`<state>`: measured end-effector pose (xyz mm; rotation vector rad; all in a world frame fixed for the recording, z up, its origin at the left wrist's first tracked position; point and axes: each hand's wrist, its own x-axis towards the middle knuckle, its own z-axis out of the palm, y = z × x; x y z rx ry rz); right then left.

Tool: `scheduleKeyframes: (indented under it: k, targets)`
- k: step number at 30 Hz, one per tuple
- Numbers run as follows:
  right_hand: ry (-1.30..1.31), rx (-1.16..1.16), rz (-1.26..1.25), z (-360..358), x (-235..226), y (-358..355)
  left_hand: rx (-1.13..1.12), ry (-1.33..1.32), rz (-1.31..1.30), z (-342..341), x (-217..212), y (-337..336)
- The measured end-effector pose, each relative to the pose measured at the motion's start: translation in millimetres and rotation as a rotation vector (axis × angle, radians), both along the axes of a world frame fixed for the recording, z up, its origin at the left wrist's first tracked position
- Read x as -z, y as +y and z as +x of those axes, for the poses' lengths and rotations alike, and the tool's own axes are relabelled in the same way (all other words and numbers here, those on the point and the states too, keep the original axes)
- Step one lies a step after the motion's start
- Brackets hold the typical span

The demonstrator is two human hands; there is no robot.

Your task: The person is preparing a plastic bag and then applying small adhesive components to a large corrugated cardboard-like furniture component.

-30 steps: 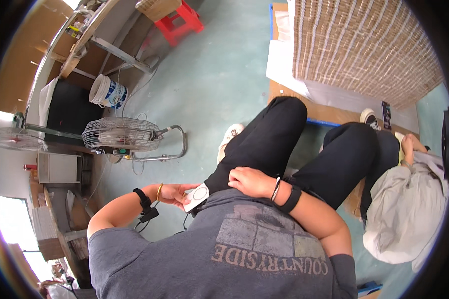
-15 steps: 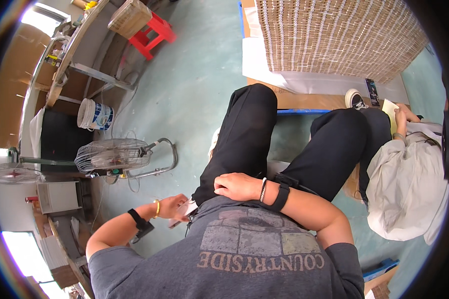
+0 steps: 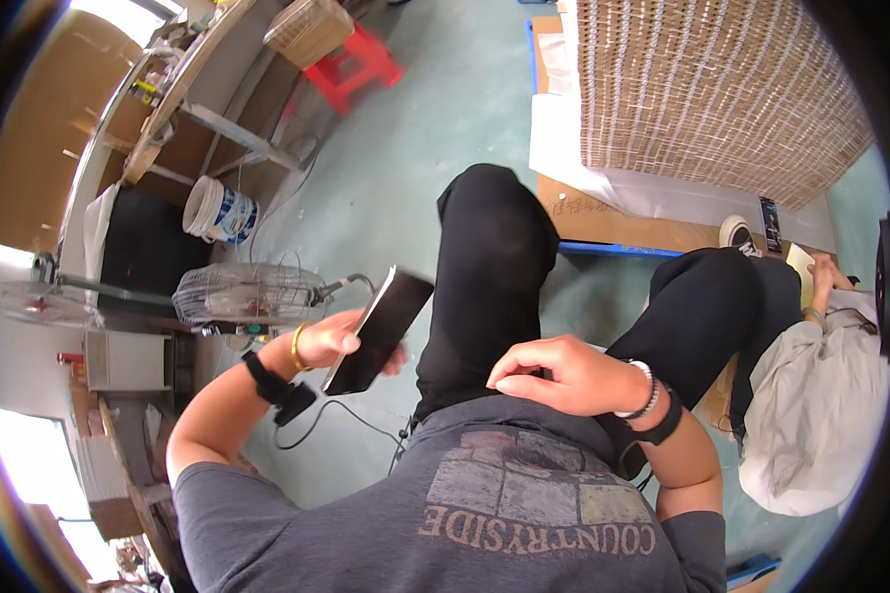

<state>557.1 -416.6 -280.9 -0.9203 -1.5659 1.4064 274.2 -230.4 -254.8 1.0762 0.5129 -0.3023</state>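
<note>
My left hand (image 3: pixel 338 341) grips a smartphone (image 3: pixel 381 331) with a dark screen, held tilted above the floor beside my left thigh. The thumb lies on the screen side and the fingertips show past the phone's lower edge. Over my lap hangs my right hand (image 3: pixel 578 376), its fingers bent and pressed together, with nothing visible in them. A gold bracelet (image 3: pixel 297 349) and a black strap with a small box (image 3: pixel 292 400) sit on my left wrist and forearm; a dark cable loops from near that box toward my waist. A beaded bracelet (image 3: pixel 651 387) and a black band circle my right wrist.
A large woven panel (image 3: pixel 712 89) stands on cardboard (image 3: pixel 603 212) ahead right. To my right a person in a light garment (image 3: pixel 811 405) holds yellowish paper (image 3: pixel 801 269). On the left are a metal fan (image 3: pixel 247 295), a bucket (image 3: pixel 222 211), workbenches and a red stool (image 3: pixel 356 69).
My left hand has drawn the phone up and away from my left hip, and the screen now shows. My right hand has lifted and shifted right. The whole view has turned slightly.
</note>
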Motion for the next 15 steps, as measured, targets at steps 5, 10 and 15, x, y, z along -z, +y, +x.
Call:
scheduleKeyframes:
  k: [5, 10, 15]
  targets:
    - [0.166, 0.349, 0.059, 47.4, -50.6, 5.5, 0.022, -0.323, 0.031, 130.0, -3.0, 20.6]
    - [0.129, 0.884, 0.205, 115.9, -57.1, 38.3, -0.107, -0.587, -0.257, 240.2, 5.9, 31.0]
    - [0.208, 1.068, 0.136, 158.3, -32.6, 73.6, -0.144, -0.696, -0.38, 305.3, 15.9, 41.1]
